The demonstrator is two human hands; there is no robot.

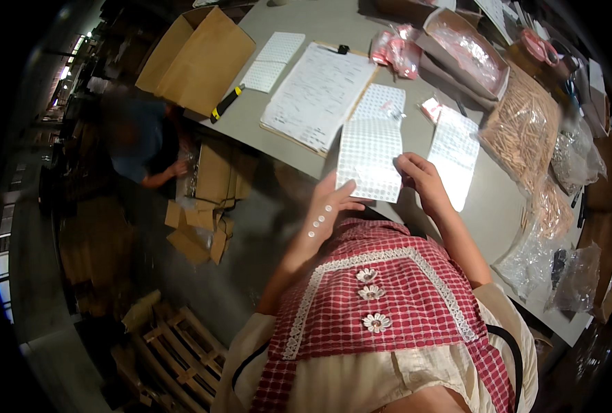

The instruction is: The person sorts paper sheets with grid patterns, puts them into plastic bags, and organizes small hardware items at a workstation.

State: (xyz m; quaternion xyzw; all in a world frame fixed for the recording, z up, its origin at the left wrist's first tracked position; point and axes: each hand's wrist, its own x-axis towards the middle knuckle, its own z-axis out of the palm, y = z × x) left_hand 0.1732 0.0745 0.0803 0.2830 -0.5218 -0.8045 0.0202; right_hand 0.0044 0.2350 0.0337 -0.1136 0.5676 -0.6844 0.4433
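Sheet [370,157] (pale, dotted) pinched by both left hand [326,205] and right hand [423,180]

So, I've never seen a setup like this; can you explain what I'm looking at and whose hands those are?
There is no machine: these are a person's own bare hands. The single picture comes from a wide fisheye camera worn on that person's head, looking down, so straight edges bend toward the rim. The left hand holds a dotted sheet, probably round stickers, by its lower left; the right hand is at its right edge. Small white dots sit on the left hand and wrist. On the grey table are a clipboard with paper, a black-and-yellow utility knife, a cardboard box and a clear bag of what look like wooden dowels.
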